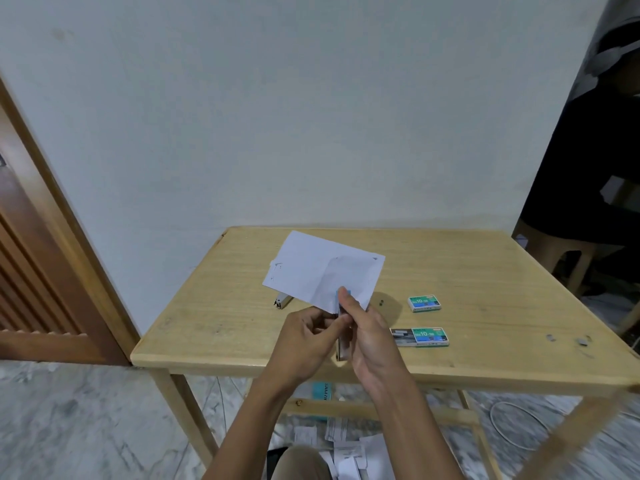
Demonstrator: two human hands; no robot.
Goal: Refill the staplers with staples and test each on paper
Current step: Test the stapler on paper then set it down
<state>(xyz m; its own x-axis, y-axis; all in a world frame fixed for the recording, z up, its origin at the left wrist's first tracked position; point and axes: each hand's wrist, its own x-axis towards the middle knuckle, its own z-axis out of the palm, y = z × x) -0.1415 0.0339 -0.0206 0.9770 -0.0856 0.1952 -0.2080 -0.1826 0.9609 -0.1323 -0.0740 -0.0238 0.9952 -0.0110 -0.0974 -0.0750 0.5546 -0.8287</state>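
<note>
Right hand point(372, 341) grips a slim blue-topped silver stapler point(341, 347) clamped on a creased white paper sheet point(311, 268); left hand point(306, 341) pinches its edge.

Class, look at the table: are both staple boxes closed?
No: the nearer staple box has its inner part slid out; only the farther staple box is closed.

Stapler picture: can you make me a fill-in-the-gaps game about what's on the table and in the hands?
1. The right hand grips a slim blue-and-silver stapler while the left hand pinches the ____ sheet of paper.
2. On the pale wooden table lie ____ small green staple boxes.
3. The nearer box is slid ____, showing grey staples.
Missing words: white, two, open.
</note>
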